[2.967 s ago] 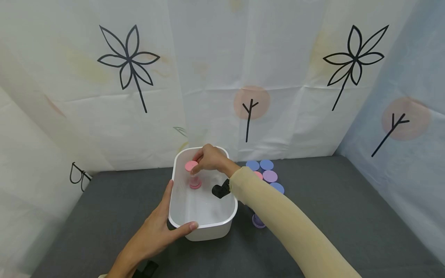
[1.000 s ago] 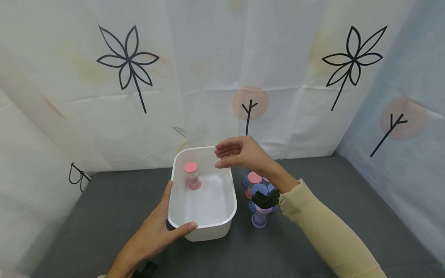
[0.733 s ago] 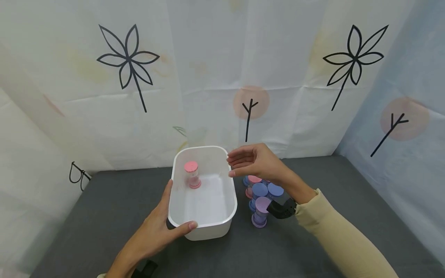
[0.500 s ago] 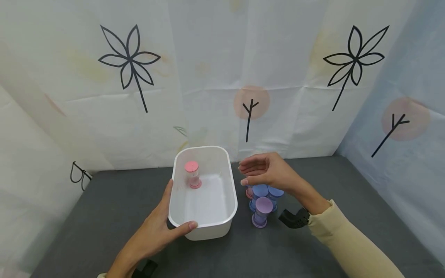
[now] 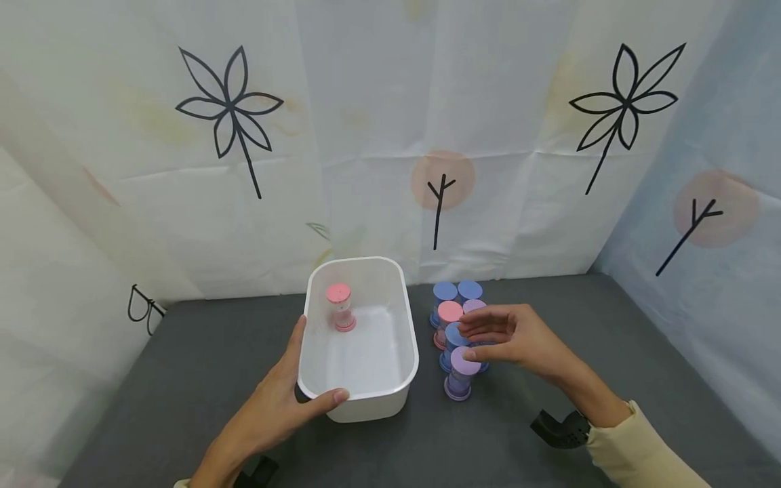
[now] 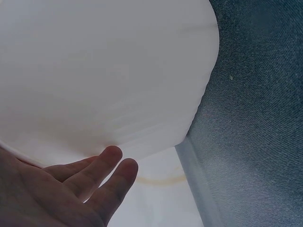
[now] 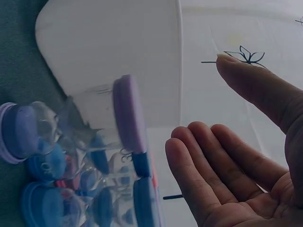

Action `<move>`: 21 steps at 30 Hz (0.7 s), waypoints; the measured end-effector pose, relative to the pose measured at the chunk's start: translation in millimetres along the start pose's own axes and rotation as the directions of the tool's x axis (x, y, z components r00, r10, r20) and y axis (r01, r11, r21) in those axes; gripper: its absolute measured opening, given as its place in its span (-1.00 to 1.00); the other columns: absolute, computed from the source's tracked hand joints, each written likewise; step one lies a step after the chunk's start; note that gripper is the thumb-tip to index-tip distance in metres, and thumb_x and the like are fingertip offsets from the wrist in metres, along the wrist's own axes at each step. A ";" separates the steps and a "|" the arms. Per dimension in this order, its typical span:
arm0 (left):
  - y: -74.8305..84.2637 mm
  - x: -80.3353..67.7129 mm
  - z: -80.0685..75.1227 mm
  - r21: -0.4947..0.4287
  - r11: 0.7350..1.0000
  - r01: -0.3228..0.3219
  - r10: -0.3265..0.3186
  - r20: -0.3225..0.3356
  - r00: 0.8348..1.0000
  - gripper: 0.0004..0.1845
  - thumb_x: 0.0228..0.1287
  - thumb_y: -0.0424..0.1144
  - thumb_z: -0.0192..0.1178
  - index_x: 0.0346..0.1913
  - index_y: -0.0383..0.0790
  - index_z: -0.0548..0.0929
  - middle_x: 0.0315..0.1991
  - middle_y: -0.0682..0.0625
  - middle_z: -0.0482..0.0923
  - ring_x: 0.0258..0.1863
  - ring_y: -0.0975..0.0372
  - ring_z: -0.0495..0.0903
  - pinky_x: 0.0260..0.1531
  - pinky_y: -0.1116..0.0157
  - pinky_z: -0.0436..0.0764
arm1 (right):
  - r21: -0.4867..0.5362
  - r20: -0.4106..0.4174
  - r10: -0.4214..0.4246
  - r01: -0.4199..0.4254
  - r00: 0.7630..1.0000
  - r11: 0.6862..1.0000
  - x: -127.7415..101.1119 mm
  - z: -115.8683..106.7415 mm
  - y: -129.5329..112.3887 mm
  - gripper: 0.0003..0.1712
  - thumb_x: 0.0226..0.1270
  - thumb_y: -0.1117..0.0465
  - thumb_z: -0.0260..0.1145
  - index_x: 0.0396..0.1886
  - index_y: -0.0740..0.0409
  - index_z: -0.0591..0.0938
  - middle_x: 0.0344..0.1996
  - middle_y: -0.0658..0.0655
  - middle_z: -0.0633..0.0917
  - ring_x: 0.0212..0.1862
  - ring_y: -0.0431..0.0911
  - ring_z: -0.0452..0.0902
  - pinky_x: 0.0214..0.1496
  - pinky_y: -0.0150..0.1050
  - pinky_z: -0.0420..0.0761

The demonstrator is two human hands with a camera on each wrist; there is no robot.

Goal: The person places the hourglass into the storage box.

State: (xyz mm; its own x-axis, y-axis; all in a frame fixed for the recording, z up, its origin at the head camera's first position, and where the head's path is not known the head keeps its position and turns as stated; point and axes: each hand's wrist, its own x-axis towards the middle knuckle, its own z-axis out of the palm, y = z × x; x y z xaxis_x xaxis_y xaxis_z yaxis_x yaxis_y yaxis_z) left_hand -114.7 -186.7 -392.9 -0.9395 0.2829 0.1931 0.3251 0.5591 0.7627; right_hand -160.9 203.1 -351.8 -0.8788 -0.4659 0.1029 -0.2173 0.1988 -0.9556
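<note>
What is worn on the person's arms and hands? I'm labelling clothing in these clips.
Both hands are bare: no gloves or rings show. The right hand leads into a long, pale cream-yellow sleeve, with a black camera mount at the wrist. The left hand has a black mount by its wrist, and only a sliver of pale sleeve shows.

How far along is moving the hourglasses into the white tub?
One pink hourglass stands in the white tub, which the left hand grips. The open right hand hovers at the purple hourglass, not yet gripping. About six hourglasses remain outside.
</note>
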 end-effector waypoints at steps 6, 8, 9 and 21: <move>-0.4 0.0 0.2 -0.007 1.000 0.000 0.000 0.000 1.000 0.26 0.14 0.16 0.47 0.65 0.16 -0.26 0.49 0.19 0.21 0.35 0.11 0.35 0.20 -0.16 0.37 | 0.005 -0.001 -0.021 0.021 1.000 1.000 -13.4 -2.6 7.1 -0.43 0.17 0.41 0.53 0.15 0.53 0.57 0.03 0.46 0.66 0.04 0.06 0.69 0.10 -0.06 0.61; -0.5 0.2 0.2 -0.011 1.000 -0.002 0.002 0.002 1.000 0.26 0.14 0.16 0.47 0.65 0.16 -0.26 0.49 0.20 0.21 0.35 0.10 0.35 0.20 -0.16 0.37 | 0.014 -0.003 -0.029 0.029 1.000 0.999 -17.2 -2.7 8.0 -0.44 0.18 0.42 0.52 0.16 0.54 0.56 0.03 0.48 0.65 0.05 0.06 0.69 0.09 -0.08 0.62; -0.5 0.2 0.1 -0.010 1.000 -0.002 0.002 0.003 1.000 0.26 0.14 0.16 0.47 0.65 0.16 -0.26 0.49 0.20 0.21 0.35 0.10 0.35 0.19 -0.16 0.37 | 0.017 -0.007 -0.029 0.029 1.000 0.999 -18.9 -2.9 8.4 -0.43 0.19 0.42 0.51 0.16 0.55 0.55 0.03 0.48 0.65 0.05 0.06 0.70 0.09 -0.10 0.63; -0.6 0.2 -0.2 -0.001 1.000 0.000 0.000 -0.001 1.000 0.26 0.14 0.16 0.48 0.65 0.16 -0.25 0.50 0.19 0.19 0.35 0.10 0.35 0.19 -0.15 0.38 | 0.039 -0.065 0.032 -0.029 0.997 0.999 -33.6 -8.6 11.5 -0.40 0.24 0.41 0.48 0.22 0.59 0.50 0.07 0.50 0.62 0.06 0.04 0.69 0.02 -0.20 0.66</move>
State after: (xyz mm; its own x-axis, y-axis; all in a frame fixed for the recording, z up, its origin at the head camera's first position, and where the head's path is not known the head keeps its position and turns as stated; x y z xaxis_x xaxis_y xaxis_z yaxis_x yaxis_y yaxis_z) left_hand -115.1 -187.1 -393.2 -0.9395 0.2825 0.1937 0.3253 0.5585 0.7631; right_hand -137.6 228.5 -363.9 -0.9111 -0.4022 0.0904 -0.1747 0.1782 -0.9684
